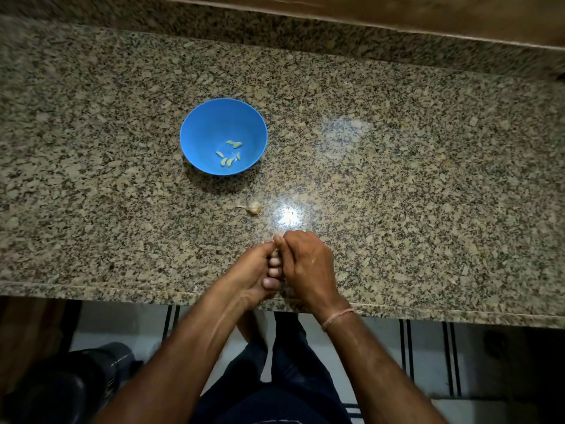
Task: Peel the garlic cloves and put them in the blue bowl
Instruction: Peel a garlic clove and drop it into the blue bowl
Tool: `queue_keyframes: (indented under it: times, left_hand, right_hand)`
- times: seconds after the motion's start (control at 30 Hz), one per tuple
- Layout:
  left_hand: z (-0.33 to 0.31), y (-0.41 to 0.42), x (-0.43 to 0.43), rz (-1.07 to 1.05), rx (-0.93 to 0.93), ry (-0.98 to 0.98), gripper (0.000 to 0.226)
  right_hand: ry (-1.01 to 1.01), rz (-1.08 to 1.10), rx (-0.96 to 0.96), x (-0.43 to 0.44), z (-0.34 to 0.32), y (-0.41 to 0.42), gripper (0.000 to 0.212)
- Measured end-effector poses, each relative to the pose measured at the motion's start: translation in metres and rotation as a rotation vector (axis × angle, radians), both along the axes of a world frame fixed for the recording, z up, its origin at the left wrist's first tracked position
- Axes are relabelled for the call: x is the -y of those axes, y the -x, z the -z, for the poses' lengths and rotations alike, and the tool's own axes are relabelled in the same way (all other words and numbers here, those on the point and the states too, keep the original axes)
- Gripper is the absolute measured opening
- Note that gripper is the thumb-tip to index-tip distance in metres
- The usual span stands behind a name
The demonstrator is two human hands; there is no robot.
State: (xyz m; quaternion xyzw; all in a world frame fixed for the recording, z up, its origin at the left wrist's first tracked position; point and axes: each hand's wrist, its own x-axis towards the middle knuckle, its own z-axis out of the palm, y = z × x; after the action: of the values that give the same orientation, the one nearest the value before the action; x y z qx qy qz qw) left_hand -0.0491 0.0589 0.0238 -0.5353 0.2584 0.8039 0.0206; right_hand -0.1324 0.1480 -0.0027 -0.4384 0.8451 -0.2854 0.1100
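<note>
A blue bowl (195,130) stands on the granite counter, left of centre, with several pale peeled garlic cloves (228,154) lying in its bottom. A small remnant of a garlic bulb (253,207) with a papery tail lies on the counter between the bowl and my hands. My left hand (256,273) and my right hand (307,264) are pressed together near the counter's front edge, fingertips meeting at the top. Both pinch a small garlic clove, almost wholly hidden between the fingers.
The speckled granite counter (397,166) runs wide to both sides, with a raised back ledge (305,38) behind. A bright light reflection sits just beyond my hands. Below the front edge are a tiled floor and a dark object (76,381) at lower left.
</note>
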Motion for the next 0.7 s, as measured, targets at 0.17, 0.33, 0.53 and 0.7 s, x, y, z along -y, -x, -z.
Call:
queue_keyframes:
  times: [0.17, 0.33, 0.53, 0.7]
  left_hand:
    - [0.015, -0.008, -0.009, 0.503, 0.174, 1.161, 0.028]
    - [0.012, -0.011, -0.003, 0.414, 0.106, 1.091, 0.031]
    - [0.002, -0.011, 0.004, 0.284, 0.005, 0.821, 0.026]
    - [0.002, -0.014, 0.003, 0.353, 0.013, 1.067, 0.017]
  right_hand:
    - [-0.010, 0.273, 1.032, 0.007, -0.008, 0.003, 0.045]
    - [0.119, 0.316, 1.125, 0.003, -0.018, 0.004, 0.041]
    - [0.242, 0.309, 1.206, -0.002, -0.014, 0.013, 0.015]
    - [0.292, 0.303, 1.210, -0.003, -0.015, 0.013, 0.012]
